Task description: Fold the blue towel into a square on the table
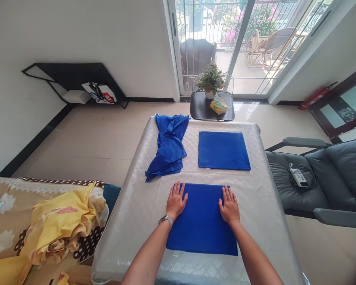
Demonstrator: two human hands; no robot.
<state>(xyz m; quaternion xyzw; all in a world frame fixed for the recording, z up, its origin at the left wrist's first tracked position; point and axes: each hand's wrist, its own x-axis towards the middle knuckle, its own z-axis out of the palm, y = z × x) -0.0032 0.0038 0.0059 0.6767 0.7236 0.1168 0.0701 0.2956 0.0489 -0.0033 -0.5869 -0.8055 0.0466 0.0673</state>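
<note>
Observed from beside the table point(148, 233), which carries a shiny, diamond-patterned cover: a blue cloth point(203, 225) lies flat at the near middle, roughly square, with a small white tag at its lower left edge. The left hand point(176, 200) rests palm down at its upper left corner, fingers slightly spread, thumb angled inward; a watch point(165, 219) is on that wrist. The right hand point(230, 205) rests palm down at the upper right corner, fingers close together and straight, thumb likewise pointing inward. Neither hand pinches anything. Beyond the hands, to the right, a second blue cloth point(224, 151) lies flat and apart from the first. To the left of it, a heap of blue cloths point(169, 148) lies crumpled, reaching the table's far edge.
</note>
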